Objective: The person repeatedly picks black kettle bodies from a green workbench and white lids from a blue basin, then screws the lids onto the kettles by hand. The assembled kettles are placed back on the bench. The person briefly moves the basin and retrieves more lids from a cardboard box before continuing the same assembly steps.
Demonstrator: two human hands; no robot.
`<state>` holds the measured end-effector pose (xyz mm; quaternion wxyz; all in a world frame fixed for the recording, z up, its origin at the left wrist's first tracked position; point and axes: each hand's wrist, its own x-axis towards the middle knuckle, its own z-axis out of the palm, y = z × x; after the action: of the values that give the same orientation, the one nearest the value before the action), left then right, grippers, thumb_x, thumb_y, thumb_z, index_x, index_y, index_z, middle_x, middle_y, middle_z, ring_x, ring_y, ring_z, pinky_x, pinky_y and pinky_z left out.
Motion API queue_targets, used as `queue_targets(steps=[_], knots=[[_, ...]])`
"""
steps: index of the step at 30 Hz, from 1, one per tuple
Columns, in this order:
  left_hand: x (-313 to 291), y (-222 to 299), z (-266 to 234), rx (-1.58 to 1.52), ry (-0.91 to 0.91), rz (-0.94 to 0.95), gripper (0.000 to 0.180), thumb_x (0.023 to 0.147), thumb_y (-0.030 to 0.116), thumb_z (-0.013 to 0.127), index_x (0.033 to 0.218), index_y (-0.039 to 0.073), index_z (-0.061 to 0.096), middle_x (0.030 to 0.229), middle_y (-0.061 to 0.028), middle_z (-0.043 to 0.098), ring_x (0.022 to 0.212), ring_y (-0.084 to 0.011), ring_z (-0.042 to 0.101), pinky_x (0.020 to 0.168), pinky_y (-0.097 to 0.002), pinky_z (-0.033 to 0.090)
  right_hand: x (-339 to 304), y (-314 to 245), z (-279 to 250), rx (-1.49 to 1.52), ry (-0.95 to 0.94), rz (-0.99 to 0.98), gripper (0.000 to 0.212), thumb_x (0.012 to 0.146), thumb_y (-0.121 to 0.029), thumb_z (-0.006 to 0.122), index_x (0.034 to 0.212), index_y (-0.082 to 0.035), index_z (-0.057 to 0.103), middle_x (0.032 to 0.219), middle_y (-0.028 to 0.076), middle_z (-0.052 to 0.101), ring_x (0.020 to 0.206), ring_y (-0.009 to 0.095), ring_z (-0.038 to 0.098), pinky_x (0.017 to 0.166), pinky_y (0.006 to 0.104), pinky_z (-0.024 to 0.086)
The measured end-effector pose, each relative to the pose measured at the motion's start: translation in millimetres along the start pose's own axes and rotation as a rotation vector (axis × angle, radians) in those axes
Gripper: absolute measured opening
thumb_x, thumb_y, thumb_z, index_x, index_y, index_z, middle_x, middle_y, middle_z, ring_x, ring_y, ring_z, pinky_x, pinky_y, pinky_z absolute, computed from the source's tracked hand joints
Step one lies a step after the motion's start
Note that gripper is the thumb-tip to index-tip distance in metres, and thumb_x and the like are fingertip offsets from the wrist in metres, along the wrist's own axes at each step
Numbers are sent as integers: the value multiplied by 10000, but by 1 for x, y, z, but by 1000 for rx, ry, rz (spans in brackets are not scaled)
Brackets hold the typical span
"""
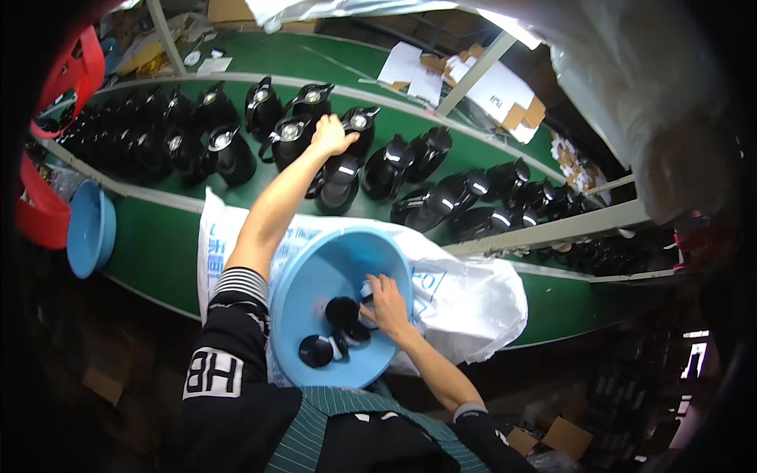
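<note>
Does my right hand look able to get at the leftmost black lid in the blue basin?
Likely yes: your right hand is inside the blue basin, and nothing covers the leftmost black lid from above.

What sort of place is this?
Probably a factory assembly or packing line: rows of matching black jugs stand along a long green bench, a blue basin holds loose round black parts, and white cartons lie behind.

From my remote seat I'm watching glossy black plastic-looking jugs [388,169] gleaming, beside a smooth blue plastic basin [303,303], wrinkled white plastic sack [477,303] and striped cloth apron [303,432]
</note>
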<state>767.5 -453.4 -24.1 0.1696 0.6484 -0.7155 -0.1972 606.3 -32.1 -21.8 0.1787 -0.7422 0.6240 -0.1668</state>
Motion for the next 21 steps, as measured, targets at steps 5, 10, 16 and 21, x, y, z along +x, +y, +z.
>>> queue_targets(steps=[5,10,16,21], knots=[[40,-20,19,-219,-177,-76,589,710,370,967,1111,4,738,1070,-186,780,1042,-335,753,921,-413,588,8,4,-71,324,265,90,686,749,-216,921,1292,-12,556,1253,206,591,1175,373,581,1007,447,490],[-18,50,-14,-594,139,325,421,748,108,921,1037,8,631,906,-142,767,816,-243,756,766,-349,578,51,14,-136,613,491,130,728,784,-195,919,1412,-46,581,1361,129,589,1258,261,567,1050,373,500],[-103,92,-129,-177,267,765,343,792,96,834,1056,85,615,818,-133,696,804,-356,717,669,-453,543,153,-11,-209,650,587,-135,839,803,-80,893,1484,37,417,1350,206,601,1257,278,629,1098,387,494],[-171,102,-169,-33,192,811,306,817,100,796,1044,72,593,828,-153,692,798,-378,709,673,-463,538,179,-39,-235,4,464,-402,891,737,-28,875,1510,53,439,1403,311,553,1300,485,562,1142,493,451]])
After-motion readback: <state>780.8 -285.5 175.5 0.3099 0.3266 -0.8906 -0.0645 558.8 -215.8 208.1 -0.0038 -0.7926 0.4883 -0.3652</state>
